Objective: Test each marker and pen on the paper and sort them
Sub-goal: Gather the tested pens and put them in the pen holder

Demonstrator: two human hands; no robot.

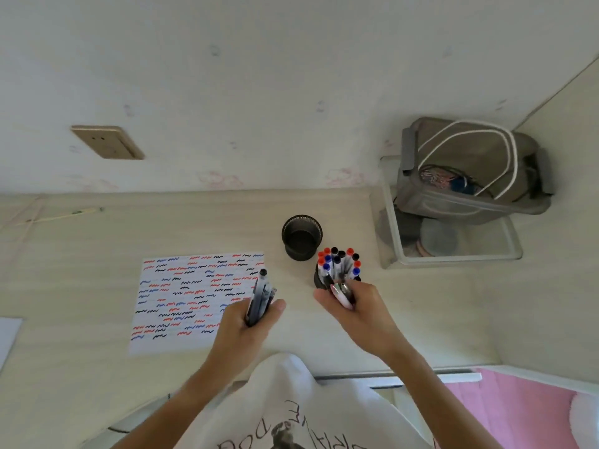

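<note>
Two grips are full: left hand [249,314] clutches black pens [261,294], right hand [351,303] pinches pens beside crowded holder [324,280]; bumping could topple it.

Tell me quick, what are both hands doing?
Left hand: holding a bundle of dark pens.
Right hand: gripping pale and silver pens beside the full black holder.

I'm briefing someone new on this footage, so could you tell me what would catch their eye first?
Probably the paper at centre-left of the desk, covered in red, blue and black squiggles. Next, the full pen holder bristling with coloured caps, where the right hand grips a few pens, beside an empty black mesh cup. The left hand holds a bundle of dark pens.
</note>
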